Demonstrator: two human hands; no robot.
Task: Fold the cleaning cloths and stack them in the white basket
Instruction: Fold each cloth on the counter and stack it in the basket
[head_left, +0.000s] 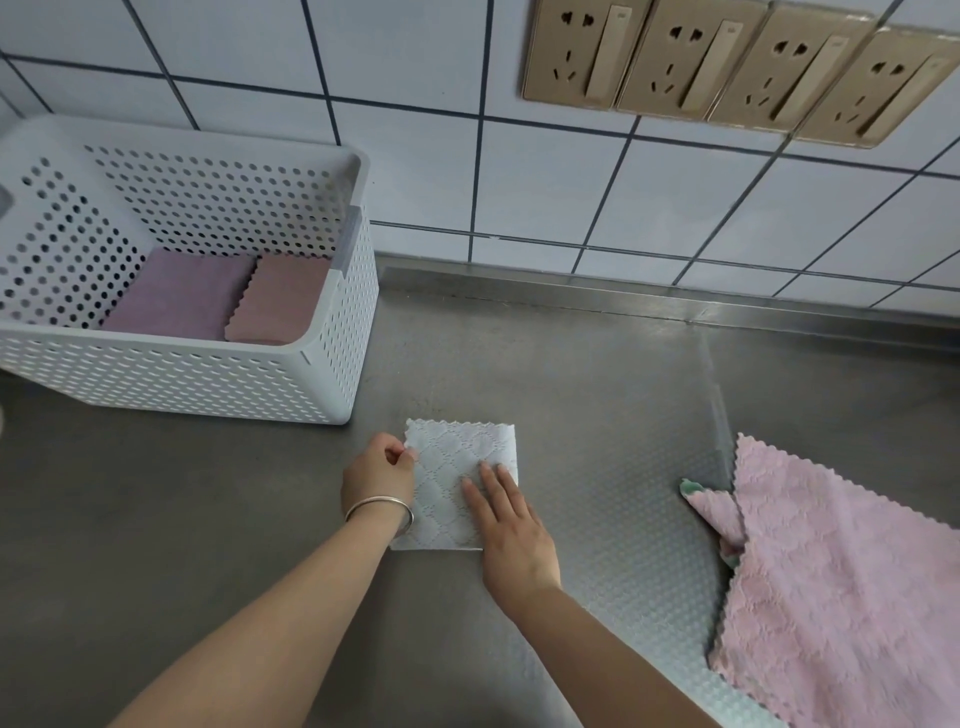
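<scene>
White cloth (457, 467), folded into a square, lies on the steel bench (597, 374) just in front of the white basket (182, 374). The left hand (379, 475) pinches its left edge; the right hand (511, 535) presses flat on it, fingers straight. Two folded pink cloths (218, 296) lie inside the basket. To the right of the white cloth, well apart, lies an unfolded pink cloth (841, 587). No readable writing shows.

Even, soft daylight, faint shadows, mild sheen on the steel counter (519, 364), edges bowed, perhaps slightly soft.
</scene>
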